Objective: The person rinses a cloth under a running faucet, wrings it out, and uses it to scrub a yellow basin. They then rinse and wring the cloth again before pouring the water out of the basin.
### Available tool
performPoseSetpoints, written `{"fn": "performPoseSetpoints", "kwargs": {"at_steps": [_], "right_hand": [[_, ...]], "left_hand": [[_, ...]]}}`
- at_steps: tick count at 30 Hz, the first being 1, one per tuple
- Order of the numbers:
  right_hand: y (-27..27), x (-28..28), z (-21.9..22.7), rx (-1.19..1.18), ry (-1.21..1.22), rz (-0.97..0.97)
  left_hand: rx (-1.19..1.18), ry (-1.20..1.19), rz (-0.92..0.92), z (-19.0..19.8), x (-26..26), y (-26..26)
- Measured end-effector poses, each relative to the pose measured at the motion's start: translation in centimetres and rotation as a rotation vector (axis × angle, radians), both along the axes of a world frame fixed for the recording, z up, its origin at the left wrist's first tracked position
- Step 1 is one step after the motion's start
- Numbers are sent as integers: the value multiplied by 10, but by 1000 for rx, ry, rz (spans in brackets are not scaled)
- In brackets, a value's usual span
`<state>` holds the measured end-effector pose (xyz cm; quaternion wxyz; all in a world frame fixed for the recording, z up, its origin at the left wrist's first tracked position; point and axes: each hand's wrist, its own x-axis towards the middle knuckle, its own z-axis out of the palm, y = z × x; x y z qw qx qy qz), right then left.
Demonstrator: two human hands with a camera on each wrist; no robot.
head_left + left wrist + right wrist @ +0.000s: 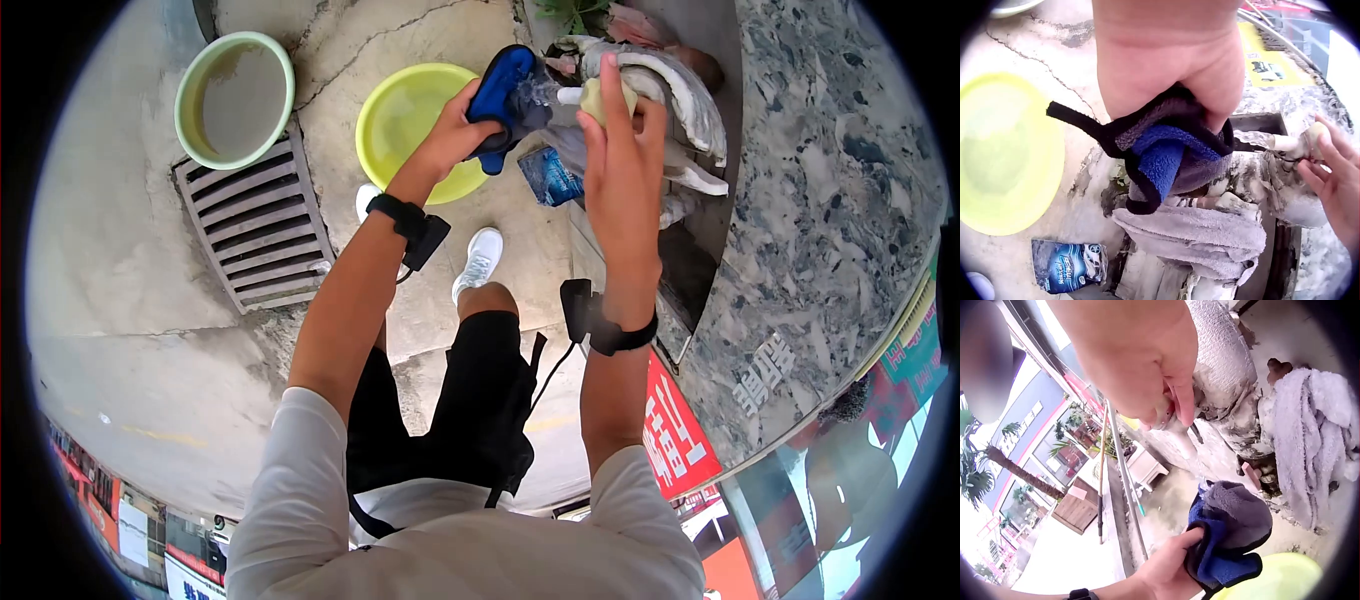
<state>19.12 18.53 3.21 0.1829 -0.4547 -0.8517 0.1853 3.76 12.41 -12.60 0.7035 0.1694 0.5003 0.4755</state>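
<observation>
left hand point(452, 132) pinches the cloth point(500, 85), thumb on top, fingers beneath; closed firmly enough by the look of it. cloth is bunched just off the spout point(569, 96), water splashing between them. better to loosen the folds and turn it so both faces get wet, i'd say. right hand point(622, 165) has thumb and fingers closed round the pale tap handle point(1314, 139); small turns should limit splash. yellow basin point(370, 150) sits below, near the cloth; can't tell if runoff lands in it. grey towel point(1210, 237) and blue packet point(550, 178) are close by, so angle spray away from the packet.
</observation>
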Motion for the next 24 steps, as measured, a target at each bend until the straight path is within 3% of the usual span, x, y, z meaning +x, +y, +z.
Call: {"fn": "performPoseSetpoints", "kwargs": {"at_steps": [6, 9, 14, 15, 17, 24], "right_hand": [[-2, 8, -12, 44, 116, 17], [-2, 11, -17, 61, 132, 18], [4, 16, -25, 138, 153, 100], [3, 15, -25, 176, 40, 29], [3, 13, -32, 92, 187, 12], [-11, 2, -41, 272, 104, -86]], "left_hand": [[53, 34, 75, 9, 0, -3], [84, 57, 132, -9, 7, -1], [130, -141, 236, -22, 12, 9], [126, -182, 250, -26, 12, 8], [136, -229, 268, -31, 12, 2], [111, -364, 365, -48, 17, -18]]}}
